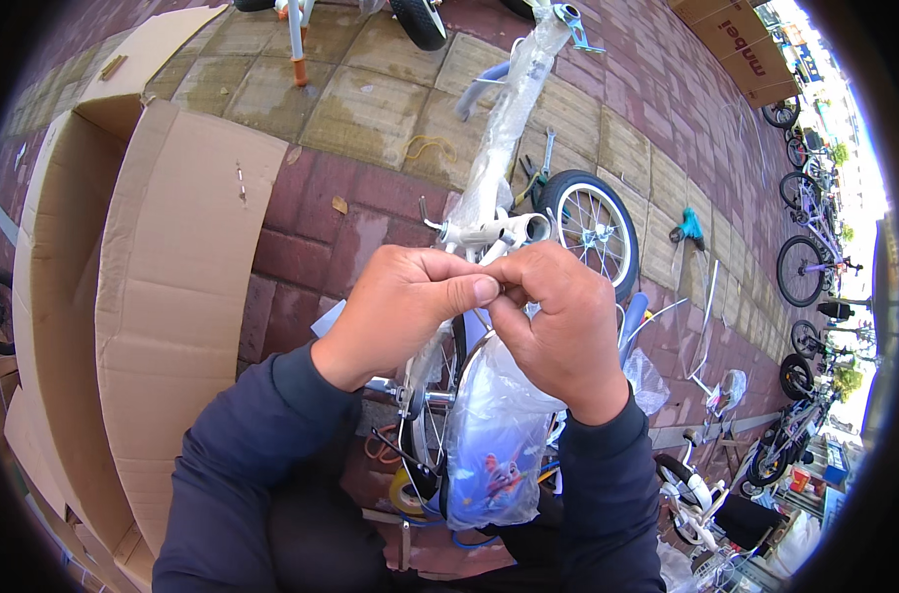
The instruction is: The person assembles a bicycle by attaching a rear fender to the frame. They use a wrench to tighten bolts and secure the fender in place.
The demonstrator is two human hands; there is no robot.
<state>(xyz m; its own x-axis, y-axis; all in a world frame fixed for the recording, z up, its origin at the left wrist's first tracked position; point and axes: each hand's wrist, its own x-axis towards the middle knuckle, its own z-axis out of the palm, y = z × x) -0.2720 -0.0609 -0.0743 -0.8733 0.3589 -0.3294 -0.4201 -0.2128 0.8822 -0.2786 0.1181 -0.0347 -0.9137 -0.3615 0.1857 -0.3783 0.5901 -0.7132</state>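
My left hand (pixel 395 311) and my right hand (pixel 560 321) meet in front of me, thumbs and forefingers pinched together. Whatever sits between the fingertips is too small and covered to make out. Below and beyond them lies a white bicycle frame (pixel 499 158), partly wrapped in clear plastic. A blue panel (pixel 499 445) with a cartoon picture, also in plastic film, is just under my right hand and looks like a chain guard. Beside the frame, to the right, lies a small spoked wheel (pixel 593 235) with a black tire. My hands hide part of the frame.
A large opened cardboard box (pixel 182 287) stands on the left. A wrench (pixel 548 151) and a teal power tool (pixel 687 227) lie on the paving. Near my legs is a yellow tape roll (pixel 407 491). Another carton (pixel 731 49) and several bicycles (pixel 803 267) are at right.
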